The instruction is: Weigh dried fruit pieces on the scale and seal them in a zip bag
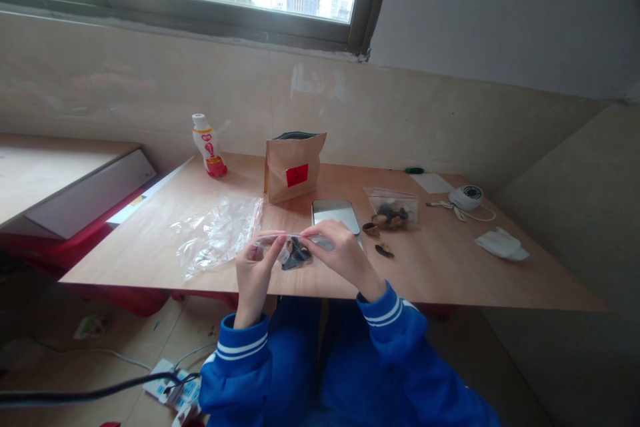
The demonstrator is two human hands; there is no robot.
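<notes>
Between my two hands is a small clear zip bag (297, 256) with dark and brown dried pieces inside. My left hand (259, 265) pinches the bag's top edge on the left. On the right, the fingers of my right hand (341, 250) pinch the same edge. Just beyond the hands lies a flat pocket scale (335, 212) with a silver top, partly covered by my right hand. A second zip bag (400, 210) with similar dried pieces rests to the right. Loose dried pieces (385, 251) lie in front of it.
A brown paper pouch (294, 170) with a red label stands behind the scale. Crumpled clear bags (217, 233) spread to the left, with a white-and-red bottle (209, 147) behind. At the right are a white dome camera (466, 197) with its cable and a white cloth (501, 245).
</notes>
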